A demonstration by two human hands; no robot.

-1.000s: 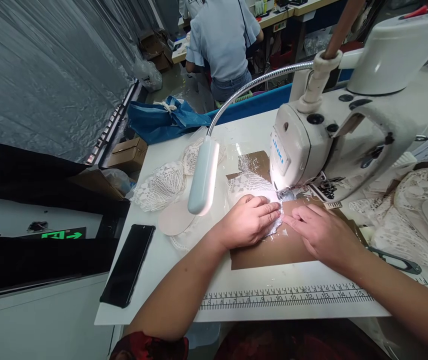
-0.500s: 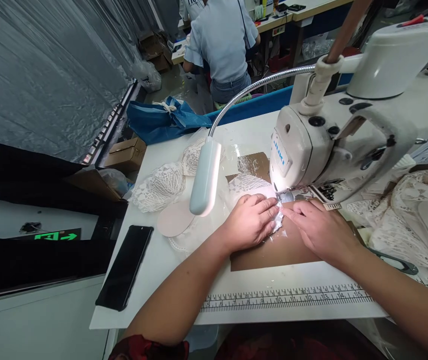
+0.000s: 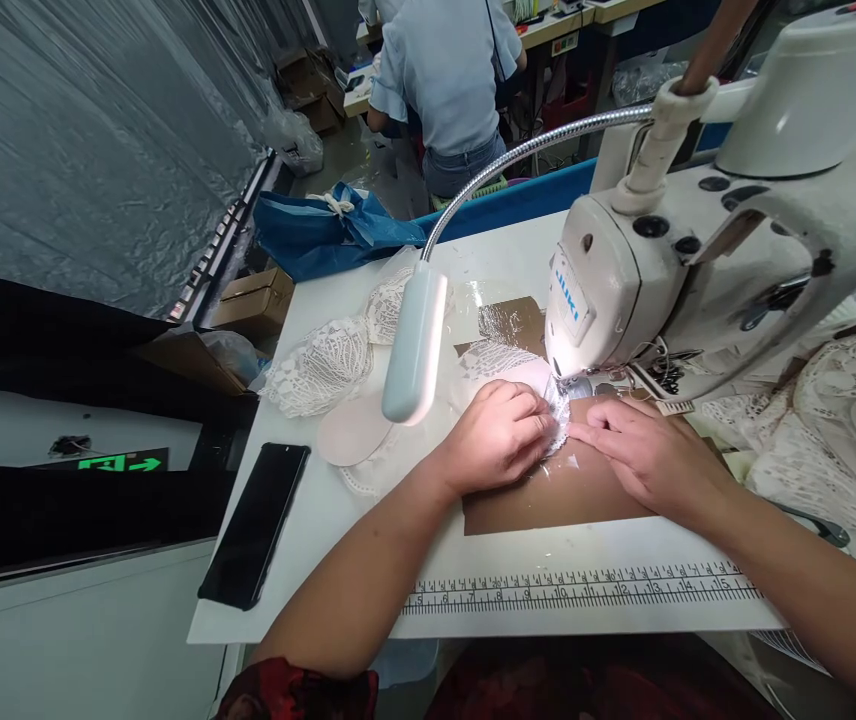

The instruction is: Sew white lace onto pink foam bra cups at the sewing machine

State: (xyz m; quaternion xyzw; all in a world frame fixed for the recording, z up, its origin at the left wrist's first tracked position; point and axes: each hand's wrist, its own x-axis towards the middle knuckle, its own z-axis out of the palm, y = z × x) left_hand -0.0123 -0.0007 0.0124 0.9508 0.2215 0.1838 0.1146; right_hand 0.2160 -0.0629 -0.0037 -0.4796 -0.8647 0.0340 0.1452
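Under the white JUKI sewing machine's head (image 3: 597, 290), a piece of white lace fabric (image 3: 560, 425) lies beside the needle area in bright light. My left hand (image 3: 503, 435) is bent over its left side, fingers closed and pressed down on the lace. From the right, my right hand (image 3: 649, 450) reaches in with the index finger stretched out to the lace's edge; thumb and index stand apart and the hand grips nothing visible. Brown board (image 3: 518, 508) lies beneath both hands. A lace-covered cup (image 3: 499, 362) extends behind my left hand.
A lamp (image 3: 414, 345) on a bendy metal neck hangs left of the machine. Lace cups (image 3: 319, 368), a beige pad (image 3: 354, 432) and a black phone (image 3: 254, 525) lie left. More lace (image 3: 822, 430) is heaped right. A printed ruler (image 3: 570, 592) runs along the front edge. Beyond sits a person (image 3: 439, 85).
The view has shifted slightly, so the machine sits farther right. More lace shows between my hands, and my right index fingertip is slightly lower and farther from the needle.
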